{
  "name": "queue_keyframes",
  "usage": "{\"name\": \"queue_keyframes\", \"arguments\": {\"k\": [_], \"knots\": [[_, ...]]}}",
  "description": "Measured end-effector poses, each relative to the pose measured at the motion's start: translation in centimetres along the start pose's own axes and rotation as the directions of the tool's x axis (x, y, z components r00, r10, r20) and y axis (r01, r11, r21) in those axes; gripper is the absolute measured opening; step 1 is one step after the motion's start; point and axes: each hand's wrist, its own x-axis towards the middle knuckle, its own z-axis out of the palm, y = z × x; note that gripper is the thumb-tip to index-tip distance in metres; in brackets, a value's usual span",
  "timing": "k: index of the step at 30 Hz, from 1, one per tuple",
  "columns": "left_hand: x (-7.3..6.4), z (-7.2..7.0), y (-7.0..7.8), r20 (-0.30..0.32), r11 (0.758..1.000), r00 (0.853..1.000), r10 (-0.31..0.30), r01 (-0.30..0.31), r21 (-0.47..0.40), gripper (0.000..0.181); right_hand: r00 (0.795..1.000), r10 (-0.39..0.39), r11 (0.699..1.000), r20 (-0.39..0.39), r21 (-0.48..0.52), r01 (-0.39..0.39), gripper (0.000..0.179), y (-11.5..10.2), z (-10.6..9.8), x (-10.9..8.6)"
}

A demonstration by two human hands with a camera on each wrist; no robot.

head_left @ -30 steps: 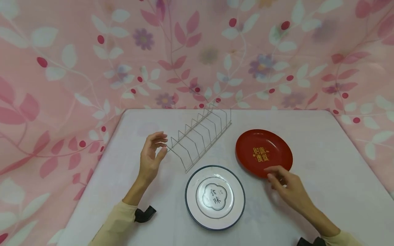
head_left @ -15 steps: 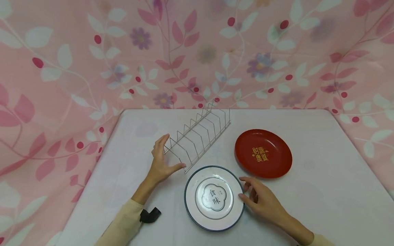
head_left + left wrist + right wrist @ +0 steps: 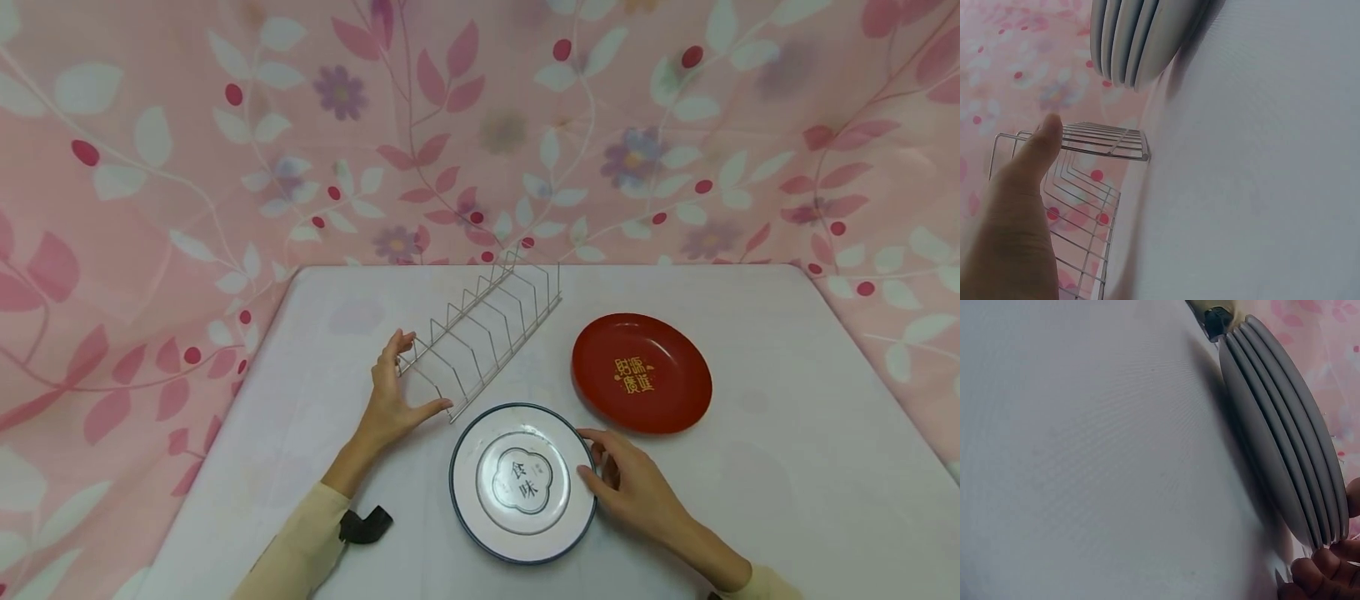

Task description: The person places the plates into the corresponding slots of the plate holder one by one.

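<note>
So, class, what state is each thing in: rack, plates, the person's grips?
Wire rack: standing upright, no plates in it
White plates: stacked, face up
Red plate: lying face up, nothing on it
Left grip: around the wire rack's near end
Right grip: on the white plates' edge, thumb over the rim

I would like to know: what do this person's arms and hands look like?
Left sleeve and right sleeve are pale yellow. The left hand and right hand wear no gloves. A black angular piece juts out by the left sleeve; a dark edge shows by the right.
</note>
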Motion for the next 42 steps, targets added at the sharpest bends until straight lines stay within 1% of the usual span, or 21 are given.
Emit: {"name": "queue_keyframes", "arguments": {"k": [4,7,10,13,15,18,20,25,29,33,38,42], "knots": [[-0.1,0.0,-0.3,0.000,1.000,1.000,0.001,-0.001,-0.010,0.125,1.000,-0.010,1.000,-0.015,0.029,0.010,0.047,0.2,-0.1,0.2],[-0.1,0.0,-0.4,-0.004,1.000,1.000,0.015,-0.015,-0.018,0.124,1.000,-0.013,0.997,-0.023,0.075,0.015,0.042,0.4,-0.3,0.4],[-0.1,0.1,-0.5,-0.006,0.999,1.000,0.026,-0.026,-0.030,0.126,1.000,0.027,0.989,-0.007,0.147,-0.025,0.040,0.4,-0.8,0.6],[0.0,0.1,-0.6,-0.008,0.999,1.000,0.027,-0.027,-0.031,0.129,0.995,0.089,0.966,0.032,0.239,-0.094,0.040,0.4,-1.5,0.9],[0.0,0.2,-0.6,-0.013,0.999,0.999,0.031,-0.031,-0.028,0.131,0.989,0.130,0.942,0.073,0.303,-0.146,0.041,0.3,-2.0,1.1],[0.1,0.3,-0.6,-0.021,0.999,0.999,0.026,-0.027,-0.039,0.132,0.977,0.169,0.906,0.127,0.372,-0.205,0.042,0.2,-2.6,1.3],[0.2,0.4,-0.6,-0.023,0.999,1.000,0.019,-0.020,-0.049,0.131,0.970,0.182,0.883,0.159,0.407,-0.232,0.044,0.2,-2.9,1.5],[0.0,0.3,-0.5,-0.010,0.999,1.000,-0.016,0.016,-0.048,0.130,0.953,0.207,0.843,0.223,0.454,-0.289,0.047,0.3,-3.2,1.6],[-0.1,0.2,-0.4,0.003,0.999,1.000,-0.024,0.024,-0.045,0.130,0.942,0.216,0.818,0.257,0.479,-0.319,0.048,0.3,-3.3,1.6],[-0.2,0.2,-0.5,0.004,0.998,1.000,-0.014,0.014,-0.056,0.129,0.935,0.219,0.798,0.280,0.500,-0.337,0.050,0.4,-3.5,1.7],[-0.1,0.2,-0.7,-0.002,0.999,1.000,-0.006,0.006,-0.047,0.128,0.929,0.239,0.772,0.282,0.525,-0.359,0.053,0.5,-3.9,2.1],[-0.1,0.3,-0.8,-0.005,0.999,1.000,0.006,-0.006,-0.050,0.127,0.937,0.253,0.771,0.241,0.535,-0.346,0.054,0.5,-4.6,2.4]]}}
